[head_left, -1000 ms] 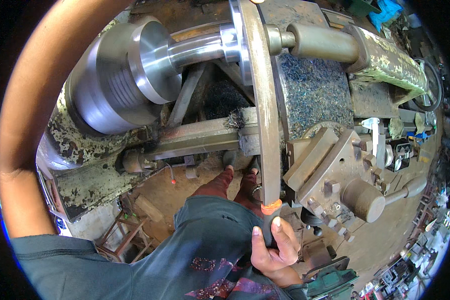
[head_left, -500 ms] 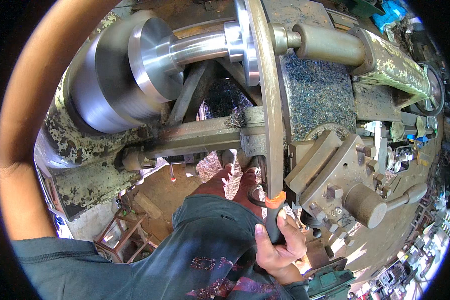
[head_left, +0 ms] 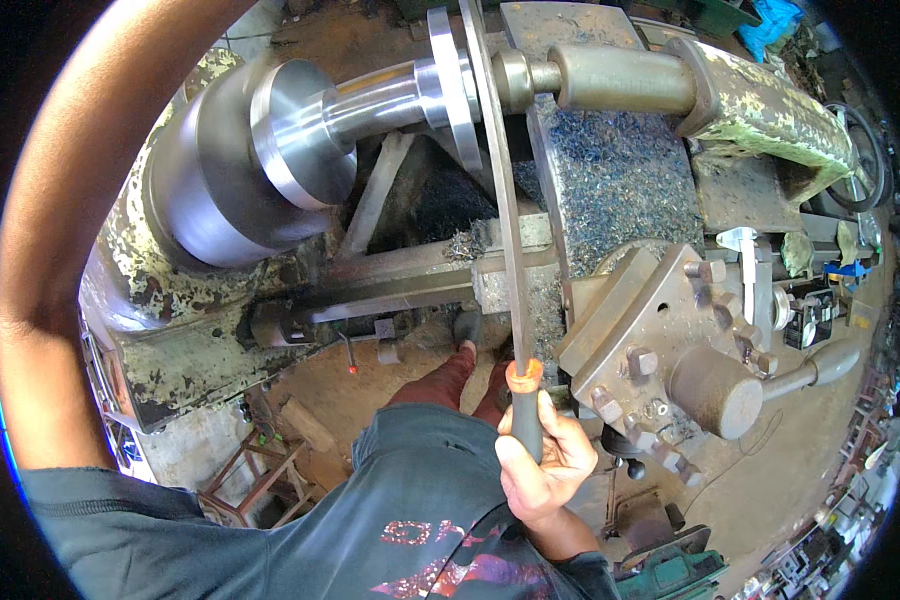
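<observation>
Although both arms enter the frame, only one hand shows: the right hand [head_left: 547, 462], at the lower centre, its thumb and fingers gripping the dark grey handle of the single file [head_left: 505, 200]. The left arm [head_left: 40, 230] curves up the left side and leaves past the upper edge, so what the left hand does cannot be told. One bright metal workpiece [head_left: 375, 108] with two flanges, a thick one on its left and a thinner disc [head_left: 450, 90] on its right, spans the upper left to upper centre. One chuck [head_left: 205, 170], one tailstock [head_left: 770, 115] and one tool post [head_left: 650, 340] are also in view.

From the right hand the file runs up to the top edge, an orange collar [head_left: 524, 374] at the end of its handle. Its upper stretch passes just beside the disc; whether they touch cannot be made out.

Left of the workpiece stands the chuck; the tailstock reaches in from the upper right. Right of centre, the carriage [head_left: 620, 170] is strewn with metal chips. Below it the tool post, its lever [head_left: 810, 375] pointing right, crowds the file's right side.
</observation>
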Motion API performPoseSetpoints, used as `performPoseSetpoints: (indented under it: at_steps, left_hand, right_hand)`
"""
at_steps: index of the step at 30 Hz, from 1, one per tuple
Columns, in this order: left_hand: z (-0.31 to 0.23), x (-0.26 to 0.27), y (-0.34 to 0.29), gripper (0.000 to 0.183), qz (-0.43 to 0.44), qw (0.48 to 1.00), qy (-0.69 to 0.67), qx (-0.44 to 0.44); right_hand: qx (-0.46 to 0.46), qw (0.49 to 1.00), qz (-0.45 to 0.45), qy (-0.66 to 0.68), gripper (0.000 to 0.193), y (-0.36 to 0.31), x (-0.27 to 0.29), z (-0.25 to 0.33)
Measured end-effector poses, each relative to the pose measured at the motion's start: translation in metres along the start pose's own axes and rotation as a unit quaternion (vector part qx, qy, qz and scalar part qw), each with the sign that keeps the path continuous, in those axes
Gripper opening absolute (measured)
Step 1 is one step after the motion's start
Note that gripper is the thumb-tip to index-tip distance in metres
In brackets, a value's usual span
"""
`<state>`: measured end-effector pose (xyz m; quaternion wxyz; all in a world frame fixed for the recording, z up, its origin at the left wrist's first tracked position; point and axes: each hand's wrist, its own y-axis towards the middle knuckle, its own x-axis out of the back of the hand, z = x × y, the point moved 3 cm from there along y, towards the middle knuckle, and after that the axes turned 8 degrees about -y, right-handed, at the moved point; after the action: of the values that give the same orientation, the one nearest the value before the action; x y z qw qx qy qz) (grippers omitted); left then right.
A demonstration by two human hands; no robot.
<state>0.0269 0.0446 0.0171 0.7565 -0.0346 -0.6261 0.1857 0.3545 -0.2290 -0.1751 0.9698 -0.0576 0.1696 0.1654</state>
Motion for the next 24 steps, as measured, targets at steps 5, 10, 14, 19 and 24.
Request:
performPoseSetpoints:
  at_steps: [5, 10, 14, 19, 24]
  left_hand:
    - [-0.002, -0.013, 0.009, 0.061, -0.027, 0.996, 0.088, -0.011]
    - [0.004, -0.016, 0.005, 0.064, -0.022, 0.996, 0.065, -0.061]
    - [0.001, -0.018, 0.001, 0.064, -0.011, 0.996, 0.069, -0.058]
    - [0.000, -0.016, -0.001, 0.065, 0.003, 0.994, 0.065, -0.083]
    - [0.002, -0.018, -0.004, 0.064, -0.011, 0.990, 0.072, -0.123]
  right_hand:
    - [-0.024, 1.000, 0.009, -0.007, 0.059, -0.003, 0.007, -0.005]
    - [-0.032, 0.999, 0.014, -0.006, 0.057, -0.009, 0.009, -0.007]
    - [-0.008, 0.999, 0.024, -0.049, 0.056, -0.013, 0.011, -0.005]
    - [-0.001, 0.996, 0.031, -0.079, 0.058, -0.013, 0.012, 0.000]
    - [0.031, 0.987, 0.042, -0.152, 0.060, -0.012, 0.010, 0.006]
